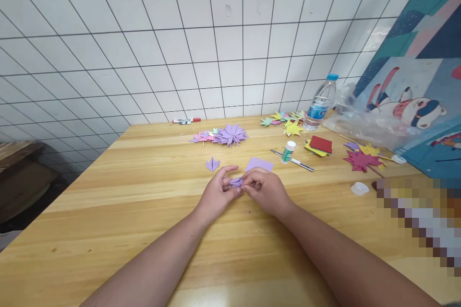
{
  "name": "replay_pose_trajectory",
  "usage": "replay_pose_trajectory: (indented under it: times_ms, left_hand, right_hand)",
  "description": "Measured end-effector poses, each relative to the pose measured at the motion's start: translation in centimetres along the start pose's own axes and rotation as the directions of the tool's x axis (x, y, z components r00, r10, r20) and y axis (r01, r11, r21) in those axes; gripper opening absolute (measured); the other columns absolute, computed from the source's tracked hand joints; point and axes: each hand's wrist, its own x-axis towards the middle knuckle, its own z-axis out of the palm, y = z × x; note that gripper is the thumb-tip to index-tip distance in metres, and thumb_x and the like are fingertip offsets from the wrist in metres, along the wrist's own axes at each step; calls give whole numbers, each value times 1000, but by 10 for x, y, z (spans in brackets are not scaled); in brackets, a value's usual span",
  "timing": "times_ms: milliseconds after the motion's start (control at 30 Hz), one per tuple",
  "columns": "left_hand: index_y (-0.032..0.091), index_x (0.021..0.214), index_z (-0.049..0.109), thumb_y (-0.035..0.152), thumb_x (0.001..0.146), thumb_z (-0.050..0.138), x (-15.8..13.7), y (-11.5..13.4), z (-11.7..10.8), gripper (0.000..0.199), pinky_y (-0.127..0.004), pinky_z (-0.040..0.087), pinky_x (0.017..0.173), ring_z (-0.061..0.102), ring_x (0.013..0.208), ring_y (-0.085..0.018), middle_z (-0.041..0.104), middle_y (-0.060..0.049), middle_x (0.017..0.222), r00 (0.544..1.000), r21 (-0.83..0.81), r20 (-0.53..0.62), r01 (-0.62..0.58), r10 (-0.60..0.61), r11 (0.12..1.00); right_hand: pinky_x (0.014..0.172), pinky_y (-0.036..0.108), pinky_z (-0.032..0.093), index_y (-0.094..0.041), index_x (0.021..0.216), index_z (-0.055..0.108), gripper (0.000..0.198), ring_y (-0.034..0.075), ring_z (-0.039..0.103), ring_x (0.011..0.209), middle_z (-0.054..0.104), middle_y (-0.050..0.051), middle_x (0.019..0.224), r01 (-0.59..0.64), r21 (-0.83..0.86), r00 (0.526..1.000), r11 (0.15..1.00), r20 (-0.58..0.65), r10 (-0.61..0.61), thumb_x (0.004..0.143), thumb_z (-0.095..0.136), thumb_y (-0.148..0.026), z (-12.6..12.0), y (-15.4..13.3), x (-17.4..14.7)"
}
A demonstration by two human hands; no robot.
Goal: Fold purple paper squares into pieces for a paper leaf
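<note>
Folded paper [236, 182] in narrow grip of left hand [217, 191] and right hand [267, 190], purple sheet [260, 163], glue stick [288, 152] beyond

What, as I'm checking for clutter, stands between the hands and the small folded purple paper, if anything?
Nothing visible: the left hand and right hand both hold the folded purple paper. The flat purple sheet lies beyond the right hand, not between.

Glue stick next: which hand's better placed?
Right, likely: the right hand is nearer the glue stick than the left hand. Both hold the folded paper, so the left would have to hold it alone.
</note>
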Motion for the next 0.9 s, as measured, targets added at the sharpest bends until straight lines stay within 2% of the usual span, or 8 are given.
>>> replay_pose_trajectory:
  times_ms: [167,333,467,533,667,733,800,900]
  left_hand:
    - [17,118,42,25,65,72,0,-1,0,62,-27,47,68,61,67,-14,64,-2,74,1000,-15,-7,6,-6,1000]
    - [17,120,41,25,67,71,-1,1,0,62,-29,47,68,61,68,-15,64,-3,73,1000,18,20,2,-3,1000]
    - [17,121,40,25,68,71,-2,3,0,62,-28,46,66,59,65,-14,60,0,67,1000,31,23,-2,1,1000]
    - [17,122,39,26,67,71,-2,5,1,63,-28,45,66,58,64,-13,60,1,67,1000,8,6,1,-1,1000]
    - [18,124,37,24,67,70,-3,7,2,66,-25,43,63,57,63,-13,59,1,67,1000,1,-3,-1,1,1000]
    - [19,127,36,24,68,69,-4,6,3,67,-23,41,59,55,60,-12,56,3,63,999,53,20,-26,25,998]
    - [21,129,35,24,70,67,-5,3,3,67,-22,39,56,52,57,-11,52,5,60,997,135,38,-69,64,988]
    - [22,130,36,26,72,65,-5,-2,2,65,-21,37,54,49,55,-10,49,5,59,993,246,52,-116,106,962]
  right_hand:
    - [64,23,49,-24,86,67,14,11,60,73,63,2,99,9,25,1000,1000,-2,-8,75,61,-19,1,-2,-2]
    - [66,25,48,-22,70,68,7,13,59,79,60,4,101,15,38,999,999,-36,-14,74,62,-21,0,-4,-3]
    - [61,24,47,-21,69,68,8,9,57,67,57,4,106,-53,110,998,993,-11,54,74,61,-21,-1,-4,-3]
    - [58,23,46,-23,78,69,9,8,55,63,57,4,106,-82,142,997,986,8,82,74,61,-22,-2,-6,-2]
    - [56,22,46,-25,117,51,40,11,55,71,57,4,103,-178,302,982,937,-13,190,77,56,-27,-4,-7,0]
    - [53,21,44,-21,110,54,33,12,55,68,58,4,92,-285,343,956,895,35,291,81,50,-35,-4,-6,1]
    - [48,21,41,-17,86,60,29,11,51,59,58,2,76,-357,331,934,873,109,341,83,45,-43,-3,-4,1]
    - [50,21,38,-17,67,56,29,10,47,54,54,-2,62,-332,278,942,901,137,305,81,49,-42,0,-3,2]
